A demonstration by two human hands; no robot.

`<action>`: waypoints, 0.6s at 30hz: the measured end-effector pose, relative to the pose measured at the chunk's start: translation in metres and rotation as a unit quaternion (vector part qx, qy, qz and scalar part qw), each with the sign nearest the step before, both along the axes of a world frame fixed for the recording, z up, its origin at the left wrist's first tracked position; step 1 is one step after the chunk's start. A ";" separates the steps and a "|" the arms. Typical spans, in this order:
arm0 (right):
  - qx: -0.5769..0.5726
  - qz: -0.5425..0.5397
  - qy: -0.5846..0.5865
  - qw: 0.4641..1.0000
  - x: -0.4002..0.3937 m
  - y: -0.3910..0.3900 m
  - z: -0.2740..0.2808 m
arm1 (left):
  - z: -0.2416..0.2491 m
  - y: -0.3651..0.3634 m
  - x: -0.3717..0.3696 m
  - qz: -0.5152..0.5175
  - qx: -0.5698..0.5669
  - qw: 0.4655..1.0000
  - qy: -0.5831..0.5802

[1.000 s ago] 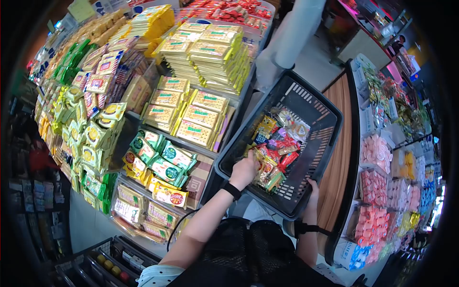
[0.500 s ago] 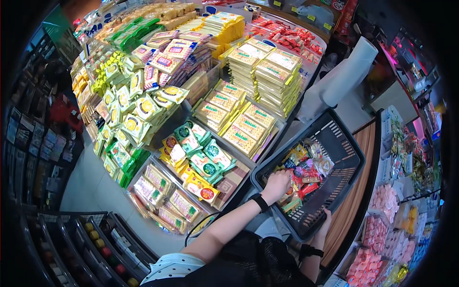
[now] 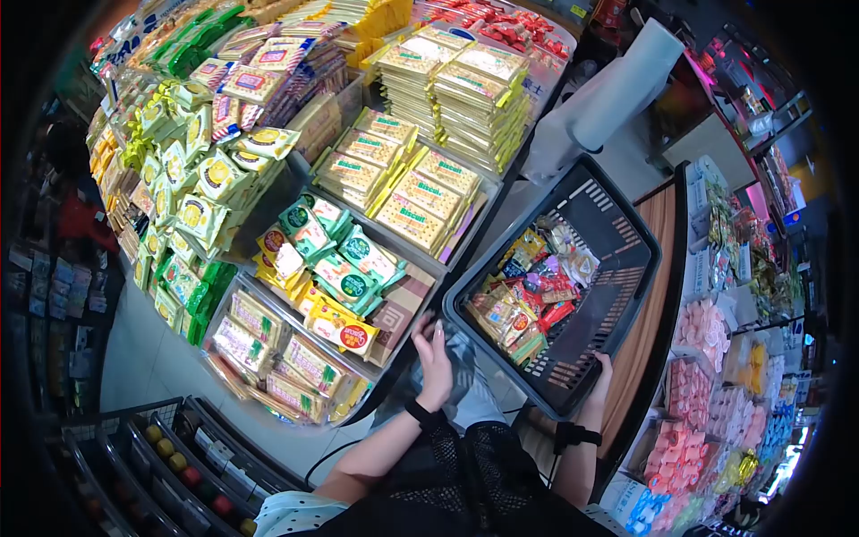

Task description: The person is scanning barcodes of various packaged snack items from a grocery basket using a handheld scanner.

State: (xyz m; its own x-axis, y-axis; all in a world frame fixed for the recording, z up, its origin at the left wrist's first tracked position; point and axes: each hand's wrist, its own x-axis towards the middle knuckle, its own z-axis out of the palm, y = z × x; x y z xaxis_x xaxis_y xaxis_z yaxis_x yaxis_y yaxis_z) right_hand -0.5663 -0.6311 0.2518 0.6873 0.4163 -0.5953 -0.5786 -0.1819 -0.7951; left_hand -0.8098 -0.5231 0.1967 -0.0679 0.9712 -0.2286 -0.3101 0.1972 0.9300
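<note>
A dark plastic shopping basket [image 3: 631, 215] sits tilted in front of me, holding several small wrapped snacks [image 3: 546, 282] in red, yellow and clear packaging. My right hand [image 3: 599, 378] grips its near right rim. Outside the basket, to its left, my left hand [image 3: 433, 365] is raised with fingers stretched and nothing visible in it. It is close to the corner of a display bin holding green-and-white packets [image 3: 349, 273] and yellow packets [image 3: 335, 318]. Packs of long biscuits [image 3: 291, 367] lie in the bin corner nearest me.
Biscuit packs [image 3: 420, 197] stand stacked farther back on the display. A roll of plastic bags [image 3: 626, 85] rises beyond the basket. Pink wrapped sweets [image 3: 676, 447] fill shelving at right, beside a wood-topped ledge [image 3: 640, 313]. Dark racks [image 3: 134, 465] stand at lower left.
My left hand has come out of the basket and moved left, its fingers now apart. My right hand keeps its hold on the rim. The view has shifted, so the display appears farther left.
</note>
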 end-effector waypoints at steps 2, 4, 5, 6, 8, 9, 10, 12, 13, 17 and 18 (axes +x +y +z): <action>-0.015 -0.021 -0.002 1.000 -0.003 -0.004 0.007 | 0.003 0.009 -0.001 -0.041 0.017 0.999 -0.009; -0.047 0.006 0.000 0.999 -0.006 -0.006 0.019 | 0.008 0.017 -0.002 -0.086 0.045 0.995 0.036; -0.046 0.003 0.000 0.999 -0.007 -0.006 0.025 | 0.013 0.017 -0.002 -0.089 0.045 0.994 0.035; -0.055 0.016 -0.007 0.998 -0.010 -0.005 0.030 | 0.026 0.016 -0.002 -0.131 0.043 0.990 0.021; -0.064 0.027 -0.012 0.997 -0.009 -0.008 0.030 | 0.030 0.012 -0.003 -0.169 0.037 0.985 0.024; -0.056 0.028 0.004 0.998 -0.008 -0.011 0.027 | 0.026 0.009 -0.005 -0.171 0.035 0.984 0.026; -0.047 0.029 0.021 0.998 -0.007 -0.013 0.025 | 0.021 0.006 -0.007 -0.175 0.031 0.983 0.054; -0.027 0.022 0.032 0.999 -0.006 -0.018 0.024 | 0.023 0.002 -0.007 -0.168 0.027 0.982 0.086; -0.006 0.017 0.040 0.999 -0.007 -0.020 0.025 | 0.025 -0.002 -0.008 -0.172 0.027 0.981 0.089; -0.022 0.027 0.032 0.999 -0.005 -0.025 0.030 | 0.034 -0.012 -0.009 -0.183 0.012 0.977 0.108; -0.010 0.024 0.025 0.999 -0.002 -0.027 0.027 | 0.037 -0.015 -0.010 -0.176 0.018 0.980 0.093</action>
State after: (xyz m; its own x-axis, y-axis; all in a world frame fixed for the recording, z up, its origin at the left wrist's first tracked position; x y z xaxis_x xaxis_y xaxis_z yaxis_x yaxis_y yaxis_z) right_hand -0.5687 -0.6583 0.2791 0.6359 0.4345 -0.6378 -0.6084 -0.2262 -0.7607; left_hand -0.8195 -0.5382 0.2341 0.2356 0.9490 -0.2095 -0.0539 0.2280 0.9722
